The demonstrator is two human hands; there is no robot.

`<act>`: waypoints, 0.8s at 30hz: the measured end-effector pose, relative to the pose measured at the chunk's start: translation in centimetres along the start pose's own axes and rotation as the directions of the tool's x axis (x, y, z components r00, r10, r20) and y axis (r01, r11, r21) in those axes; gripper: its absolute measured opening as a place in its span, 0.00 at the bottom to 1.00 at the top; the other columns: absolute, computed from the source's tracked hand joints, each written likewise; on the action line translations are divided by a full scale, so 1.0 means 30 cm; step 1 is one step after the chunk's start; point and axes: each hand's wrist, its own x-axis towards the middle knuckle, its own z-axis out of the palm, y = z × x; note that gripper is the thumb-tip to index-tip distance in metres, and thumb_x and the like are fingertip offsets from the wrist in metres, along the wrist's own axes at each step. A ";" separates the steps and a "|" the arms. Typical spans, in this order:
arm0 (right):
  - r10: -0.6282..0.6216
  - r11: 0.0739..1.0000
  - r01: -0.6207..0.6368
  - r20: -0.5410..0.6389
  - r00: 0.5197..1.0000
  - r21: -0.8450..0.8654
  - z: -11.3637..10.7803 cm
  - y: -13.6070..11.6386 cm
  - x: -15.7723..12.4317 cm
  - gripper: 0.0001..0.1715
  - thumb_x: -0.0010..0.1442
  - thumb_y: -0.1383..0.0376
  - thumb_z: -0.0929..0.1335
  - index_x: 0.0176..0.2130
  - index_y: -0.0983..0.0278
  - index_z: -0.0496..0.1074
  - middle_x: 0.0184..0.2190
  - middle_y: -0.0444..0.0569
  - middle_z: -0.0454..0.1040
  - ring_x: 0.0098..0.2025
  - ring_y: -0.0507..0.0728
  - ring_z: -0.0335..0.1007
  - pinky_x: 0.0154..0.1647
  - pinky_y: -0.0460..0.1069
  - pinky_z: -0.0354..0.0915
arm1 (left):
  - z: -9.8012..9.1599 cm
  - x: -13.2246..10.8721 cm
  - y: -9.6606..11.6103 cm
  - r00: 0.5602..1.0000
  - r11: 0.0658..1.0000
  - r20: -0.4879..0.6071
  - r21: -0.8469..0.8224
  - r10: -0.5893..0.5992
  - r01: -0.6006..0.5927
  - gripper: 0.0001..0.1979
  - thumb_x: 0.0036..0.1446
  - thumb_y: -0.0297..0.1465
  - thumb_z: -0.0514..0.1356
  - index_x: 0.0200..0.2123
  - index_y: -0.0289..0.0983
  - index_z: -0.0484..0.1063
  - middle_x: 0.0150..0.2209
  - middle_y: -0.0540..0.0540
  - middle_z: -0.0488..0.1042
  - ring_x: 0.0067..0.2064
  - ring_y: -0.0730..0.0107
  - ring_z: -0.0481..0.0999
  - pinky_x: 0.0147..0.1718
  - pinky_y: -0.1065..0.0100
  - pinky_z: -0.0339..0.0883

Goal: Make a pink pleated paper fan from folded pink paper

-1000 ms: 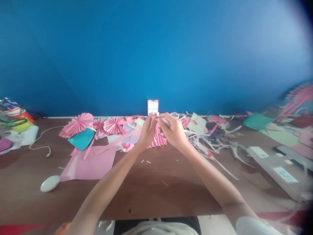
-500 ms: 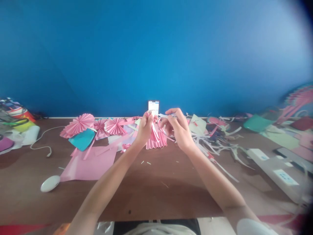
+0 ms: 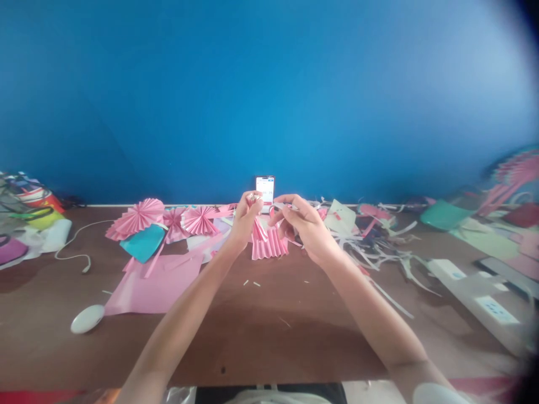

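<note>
My left hand (image 3: 243,221) is closed, thumb against fingers, on pleated pink paper (image 3: 259,230) whose folds hang beside the thumb. Something small and pale shows at its fingertips, too blurred to name. Just to the right, my right hand (image 3: 306,227) has its fingers bent and pinches a thin white strip (image 3: 279,206). Below and between the hands lies a wider piece of accordion-folded pink paper (image 3: 270,248). A phone (image 3: 265,187) with a lit screen stands upright behind the hands, against the wall.
Pink paper fans (image 3: 145,214), a teal paper piece (image 3: 143,244) and a pink sheet (image 3: 155,283) lie left, near a white oval object (image 3: 87,319). White paper strips (image 3: 370,252) pile up at right, before a power strip (image 3: 475,292). A blue wall (image 3: 269,101) rises behind the table.
My hands have moved slightly apart at the fingertips. The white strip is now mostly hidden by the right fingers, and less of the pink paper hangs below the left hand.
</note>
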 end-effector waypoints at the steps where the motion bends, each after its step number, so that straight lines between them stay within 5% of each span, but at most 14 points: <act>1: 0.005 1.000 -0.005 -0.004 1.000 0.005 0.002 0.002 0.001 0.17 0.68 0.53 0.65 0.50 0.61 0.66 0.32 0.45 0.78 0.22 0.47 0.68 0.20 0.43 0.56 | 0.001 -0.003 0.012 1.000 1.000 0.007 -0.023 0.008 -0.008 0.11 0.61 0.37 0.61 0.45 0.41 0.69 0.31 0.53 0.65 0.31 0.75 0.65 0.35 0.70 0.62; 5: 0.014 1.000 -0.014 0.014 1.000 -0.019 0.006 0.005 0.004 0.16 0.68 0.54 0.65 0.49 0.60 0.64 0.29 0.43 0.77 0.19 0.47 0.68 0.17 0.42 0.52 | 0.004 -0.017 0.063 0.997 0.999 0.066 -0.001 0.037 -0.037 0.20 0.53 0.38 0.69 0.46 0.42 0.68 0.32 0.52 0.68 0.31 0.74 0.68 0.33 0.70 0.63; 11: 0.012 0.996 -0.006 0.060 0.998 -0.090 0.009 0.016 0.007 0.15 0.68 0.57 0.65 0.51 0.60 0.63 0.28 0.41 0.77 0.18 0.46 0.67 0.17 0.41 0.56 | 0.004 -0.018 0.088 0.990 0.977 0.012 0.160 0.139 -0.139 0.15 0.51 0.38 0.69 0.39 0.40 0.71 0.38 0.48 0.72 0.36 0.71 0.71 0.38 0.68 0.66; 24: 0.045 0.957 -0.040 0.014 0.999 -0.286 0.031 0.024 -0.008 0.23 0.67 0.60 0.65 0.58 0.60 0.58 0.29 0.43 0.74 0.19 0.48 0.64 0.18 0.44 0.60 | 0.003 -0.014 0.062 0.997 0.989 -0.014 0.133 0.070 -0.067 0.14 0.52 0.37 0.68 0.39 0.39 0.70 0.34 0.50 0.71 0.33 0.73 0.70 0.33 0.70 0.65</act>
